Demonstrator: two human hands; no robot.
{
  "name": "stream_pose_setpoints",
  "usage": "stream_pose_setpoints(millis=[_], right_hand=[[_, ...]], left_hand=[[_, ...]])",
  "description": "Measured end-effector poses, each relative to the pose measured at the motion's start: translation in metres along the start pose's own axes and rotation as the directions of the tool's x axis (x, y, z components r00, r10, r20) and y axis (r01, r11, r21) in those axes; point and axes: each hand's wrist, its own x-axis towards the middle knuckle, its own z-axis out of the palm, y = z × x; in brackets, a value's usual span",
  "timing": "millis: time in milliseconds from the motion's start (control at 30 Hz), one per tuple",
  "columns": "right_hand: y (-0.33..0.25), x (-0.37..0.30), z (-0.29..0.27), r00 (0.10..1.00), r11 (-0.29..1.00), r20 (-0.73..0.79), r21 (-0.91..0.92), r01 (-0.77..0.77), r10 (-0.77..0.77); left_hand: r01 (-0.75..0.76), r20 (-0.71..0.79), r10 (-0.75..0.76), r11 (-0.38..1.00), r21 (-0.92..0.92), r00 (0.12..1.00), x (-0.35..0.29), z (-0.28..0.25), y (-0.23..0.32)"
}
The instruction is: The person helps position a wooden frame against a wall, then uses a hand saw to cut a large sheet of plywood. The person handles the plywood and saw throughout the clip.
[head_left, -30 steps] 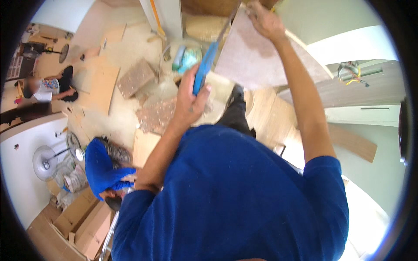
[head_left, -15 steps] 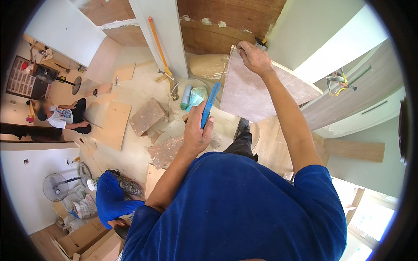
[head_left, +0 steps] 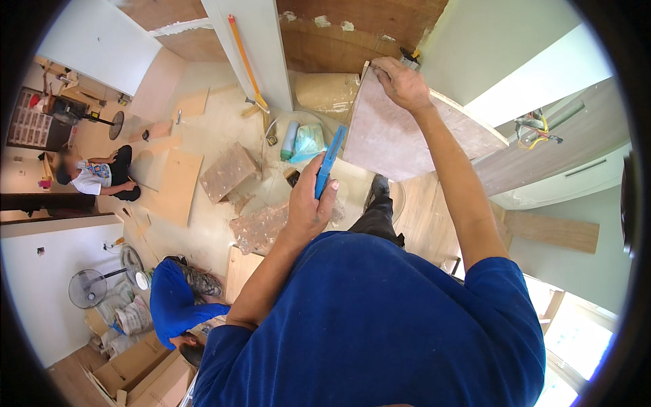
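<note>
My left hand (head_left: 308, 200) is closed round a blue utility knife (head_left: 330, 161), which points up and away from me. Its tip is close to the left edge of a flat, pale pinkish-brown board (head_left: 397, 132). At the far corner of that board, my right hand (head_left: 405, 87) grips its edge with bent fingers. The board is tilted and its right edge looks pale. Just beyond my right hand, a small black-and-yellow tool (head_left: 409, 55) is partly hidden.
A crouching person in blue (head_left: 173, 298) is at the lower left; another person (head_left: 98, 176) sits farther left. Paint-spotted boards (head_left: 230, 173), a green-and-grey cylinder (head_left: 289, 141) and an orange-handled tool (head_left: 244, 61) are ahead. Loose wires (head_left: 532, 129) stick out at right.
The view has shifted slightly. The crouching person in blue has bent lower, with the head now showing. My hands keep the same grips on the knife and board.
</note>
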Motion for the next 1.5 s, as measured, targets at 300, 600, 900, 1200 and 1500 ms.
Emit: stream_pose_setpoints(millis=[300,600,900,1200,1500], right_hand=[[-0.006,0.001,-0.001,1.000,0.999,-0.008,-0.054,0.007,-0.007],[0.000,0.000,0.003,1.000,0.999,0.007,-0.037,-0.001,0.001],[-0.001,0.004,0.001,1.000,0.998,0.031,-0.056,0.007,-0.005],[-0.001,0.000,-0.002,1.000,1.000,0.005,-0.020,0.000,0.000],[-0.002,0.004,-0.001,0.999,0.999,0.031,-0.053,-0.005,0.007]], left_hand=[[0.153,-0.029,-0.151,0.986,0.073,0.988,0.000,-0.001,0.016],[0.093,-0.030,-0.088,0.974,0.207,0.996,-0.048,-0.024,0.023],[0.170,-0.035,-0.166,0.971,0.171,0.985,0.008,0.006,0.012],[0.073,-0.035,-0.067,0.978,0.198,0.997,-0.024,-0.014,0.020],[0.137,-0.031,-0.133,0.973,0.188,0.991,0.045,0.019,0.009]])
